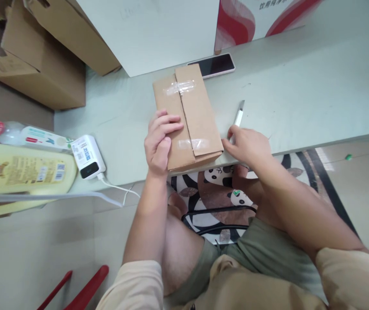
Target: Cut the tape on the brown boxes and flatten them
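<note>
A small brown cardboard box (200,116) sits at the front edge of the table, with clear tape strips across its top seam near both ends. My left hand (161,140) grips the box's left side, fingers bent over onto the top. Just right of the box, my right hand (250,144) is closed around the lower handle of a utility knife (239,117). The knife's blade points away from me, apart from the box. Part of its handle is hidden by my fingers.
A phone (218,65) lies behind the box, before a large white carton (165,34). At left stand open cardboard boxes (52,73), a yellow bottle (26,168), a plastic bottle (13,131) and a white device (87,156) with a cable. The tabletop (300,99) extends right.
</note>
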